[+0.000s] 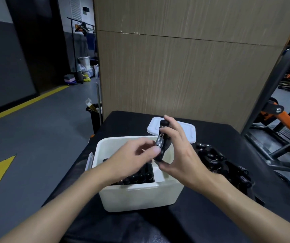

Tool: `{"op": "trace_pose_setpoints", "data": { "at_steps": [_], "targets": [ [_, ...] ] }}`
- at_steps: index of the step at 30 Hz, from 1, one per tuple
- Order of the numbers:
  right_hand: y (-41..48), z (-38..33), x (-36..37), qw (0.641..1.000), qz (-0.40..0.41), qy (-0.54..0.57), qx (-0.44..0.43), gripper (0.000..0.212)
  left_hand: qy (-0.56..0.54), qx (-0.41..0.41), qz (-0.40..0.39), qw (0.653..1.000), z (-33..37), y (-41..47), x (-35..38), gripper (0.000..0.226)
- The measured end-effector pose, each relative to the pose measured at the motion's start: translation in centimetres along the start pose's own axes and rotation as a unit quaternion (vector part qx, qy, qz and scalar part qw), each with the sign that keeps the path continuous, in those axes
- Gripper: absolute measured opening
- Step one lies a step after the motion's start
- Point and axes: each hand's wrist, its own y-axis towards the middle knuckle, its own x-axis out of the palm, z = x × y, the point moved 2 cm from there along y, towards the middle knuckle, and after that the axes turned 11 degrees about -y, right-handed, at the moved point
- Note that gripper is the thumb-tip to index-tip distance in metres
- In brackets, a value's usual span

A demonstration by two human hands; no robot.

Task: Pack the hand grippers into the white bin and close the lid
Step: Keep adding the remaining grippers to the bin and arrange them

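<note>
A white bin (137,195) stands open on the black table, with several black hand grippers (137,178) packed in its left part. Above the bin my right hand (179,151) holds one black hand gripper (163,137) upright, thumb under its lower end and fingers over its top. My left hand (137,155) pinches that gripper's silver spring between thumb and fingers. The white lid (188,130) lies flat on the table just behind the bin. A pile of more black grippers (216,160) lies on the table to the right of the bin.
The black table (202,216) ends at a wood-grain panel (184,67) behind it. A black and orange exercise machine (281,120) stands at the right. Grey floor with yellow markings (26,128) lies to the left, and a small black bin (95,111) stands by the table's far-left corner.
</note>
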Motion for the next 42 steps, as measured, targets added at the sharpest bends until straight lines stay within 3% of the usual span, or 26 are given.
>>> {"op": "trace_pose_setpoints", "data": {
  "at_steps": [4, 7, 9, 12, 15, 17, 21, 25, 26, 28, 30, 35, 39, 42],
  "targets": [
    [0.0, 0.0, 0.1, 1.000, -0.030, -0.002, -0.001, 0.097, -0.038, -0.041, -0.019, 0.998, -0.1, 0.7, 1.2, 0.032],
    [0.4, 0.2, -0.6, 0.996, -0.084, 0.022, 0.003, 0.098, -0.100, -0.043, -0.010, 0.994, -0.7, 0.6, 1.1, 0.014],
    [0.9, 0.1, -1.4, 0.996, -0.067, 0.053, 0.039, 0.083, -0.079, -0.025, 0.031, 0.996, -1.2, 0.6, 0.7, 0.009],
    [2.1, 0.1, -2.0, 0.981, -0.037, 0.100, 0.160, 0.044, -0.016, -0.001, 0.076, 0.997, -1.5, 0.8, 0.4, 0.016],
    [3.0, 0.1, -1.5, 0.974, -0.089, 0.122, 0.168, 0.011, 0.047, 0.009, 0.071, 0.996, -2.0, 1.0, 0.2, 0.009],
    [3.1, 0.1, -1.3, 0.969, -0.093, 0.149, 0.176, 0.003, 0.070, 0.016, 0.051, 0.996, -2.5, 0.8, 0.1, 0.009],
    [3.0, 0.0, -0.5, 0.953, -0.120, 0.194, 0.201, 0.002, 0.121, 0.004, 0.027, 0.992, -3.2, -0.1, -0.4, 0.016],
    [2.8, 1.1, -0.3, 0.964, -0.172, 0.110, 0.170, 0.004, 0.205, -0.037, 0.013, 0.978, -2.7, -1.1, -2.5, 0.037],
    [2.6, 1.4, -0.3, 0.966, -0.187, 0.074, 0.161, 0.006, 0.285, -0.038, 0.049, 0.956, -2.9, -1.2, -3.7, 0.042],
    [2.1, 1.7, 0.0, 0.963, -0.225, 0.016, 0.150, 0.005, 0.458, -0.043, 0.128, 0.879, -3.7, -1.3, -5.7, 0.054],
    [1.6, 1.9, 0.7, 0.953, -0.268, -0.013, 0.143, 0.005, 0.498, -0.097, 0.154, 0.848, -4.9, -1.5, -6.5, 0.054],
    [0.8, 3.0, 3.7, 0.923, -0.356, -0.070, 0.132, 0.009, 0.412, -0.164, 0.160, 0.882, -6.5, -1.7, -6.1, 0.043],
    [0.7, 3.4, 5.6, 0.901, -0.402, -0.080, 0.140, 0.018, 0.405, -0.176, 0.156, 0.884, -6.7, -1.7, -5.9, 0.041],
    [1.0, 3.5, 6.3, 0.890, -0.422, -0.067, 0.161, 0.007, 0.409, -0.170, 0.157, 0.882, -6.8, -1.7, -5.9, 0.039]
  ]
}}
